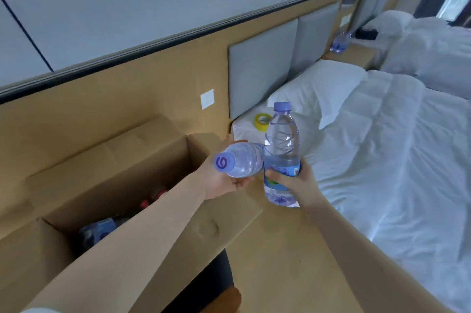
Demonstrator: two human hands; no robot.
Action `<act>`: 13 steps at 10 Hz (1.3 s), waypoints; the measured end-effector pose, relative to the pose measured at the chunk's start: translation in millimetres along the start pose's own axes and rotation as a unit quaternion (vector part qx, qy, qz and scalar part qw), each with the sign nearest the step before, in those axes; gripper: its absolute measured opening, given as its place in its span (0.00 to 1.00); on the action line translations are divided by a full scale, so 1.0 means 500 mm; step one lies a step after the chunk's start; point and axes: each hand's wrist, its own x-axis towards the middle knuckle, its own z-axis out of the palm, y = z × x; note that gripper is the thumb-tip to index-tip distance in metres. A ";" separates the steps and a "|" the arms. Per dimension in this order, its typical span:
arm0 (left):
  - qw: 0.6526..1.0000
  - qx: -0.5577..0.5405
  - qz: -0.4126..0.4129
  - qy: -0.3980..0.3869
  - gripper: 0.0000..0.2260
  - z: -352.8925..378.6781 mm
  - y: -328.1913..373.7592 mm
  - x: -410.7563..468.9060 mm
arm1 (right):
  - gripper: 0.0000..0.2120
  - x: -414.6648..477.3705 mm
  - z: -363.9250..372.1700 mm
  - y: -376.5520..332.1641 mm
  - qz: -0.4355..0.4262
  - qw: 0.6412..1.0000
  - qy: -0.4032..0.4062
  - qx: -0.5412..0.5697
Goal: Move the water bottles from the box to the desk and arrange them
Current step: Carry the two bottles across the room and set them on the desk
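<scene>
The left hand [224, 182] curls its fingers round a lying bottle [242, 161], its cap pointing at us. The right hand [298, 180] wraps its fingers round a standing bottle [281, 144] at its label. Both bottles are up in the air beside the box [153, 236].

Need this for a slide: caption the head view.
Left hand holds a tipped water bottle, right hand an upright water bottle, by an open cardboard box and a bed.

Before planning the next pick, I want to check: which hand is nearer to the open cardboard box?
Left. The left hand, holding a tilted bottle, is above the box at its right end. The right hand, holding an upright bottle, is farther right, toward the bed.
</scene>
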 end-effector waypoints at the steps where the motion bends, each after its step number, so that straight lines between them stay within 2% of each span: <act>1: 0.995 -0.067 -0.072 -0.007 0.15 0.149 -0.008 0.017 | 0.09 -0.095 -0.075 -0.055 -0.032 0.995 0.098 -0.008; 2: 0.994 -0.067 -0.088 -0.011 0.09 0.270 -0.039 0.065 | 0.15 -0.176 -0.168 -0.089 -0.089 0.969 0.209 -0.095; 3: 0.992 -0.055 -0.100 -0.051 0.11 0.391 -0.074 0.072 | 0.24 -0.276 -0.283 -0.115 -0.102 0.952 0.269 -0.108; 5: 0.971 0.056 -0.156 -0.172 0.12 0.620 -0.147 0.092 | 0.25 -0.479 -0.461 -0.149 -0.128 0.918 0.371 -0.054; 6: 0.944 0.107 -0.187 -0.251 0.15 0.734 -0.189 0.086 | 0.28 -0.576 -0.522 -0.170 -0.135 0.901 0.411 -0.029; 8: 0.876 0.194 -0.191 -0.397 0.17 0.929 -0.277 0.076 | 0.16 -0.757 -0.606 -0.182 -0.165 0.868 0.467 0.034; 9: 0.835 0.238 -0.197 -0.455 0.21 1.001 -0.320 0.083 | 0.28 -0.830 -0.635 -0.174 -0.161 0.836 0.522 0.053; 10: 0.790 0.278 -0.201 -0.508 0.26 1.072 -0.376 0.099 | 0.23 -0.892 -0.664 -0.163 -0.165 0.810 0.559 0.069; 11: 0.759 0.275 -0.208 -0.552 0.23 1.141 -0.436 0.120 | 0.17 -0.948 -0.706 -0.155 -0.165 0.778 0.602 0.076; 12: 0.712 0.255 -0.237 -0.609 0.18 1.209 -0.483 0.141 | 0.17 -0.998 -0.753 -0.157 -0.156 0.752 0.635 0.081; 13: 0.650 0.290 -0.248 -0.657 0.16 1.296 -0.509 0.165 | 0.13 -1.040 -0.808 -0.168 -0.158 0.730 0.660 0.082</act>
